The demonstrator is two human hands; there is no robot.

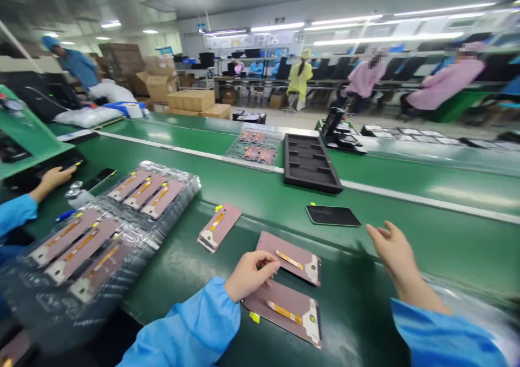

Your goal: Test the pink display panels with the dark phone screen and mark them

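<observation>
My left hand (248, 275) is curled, its fingertips resting on the left edge of a pink-backed screen panel (292, 261) lying on the green belt (406, 237). A second such panel (286, 312) lies just below the hand, and a third (219, 226) lies further left. My right hand (390, 247) hovers open over the belt, fingers spread. It holds nothing and is a short way right of a black screen (333, 215) lying face up.
Clear plastic trays (97, 231) of the same panels are stacked at the left. A black empty tray (309, 163) and another panel tray (255, 145) sit further back. A co-worker's hand (54, 178) reaches in at far left. Other workers sit at distant benches.
</observation>
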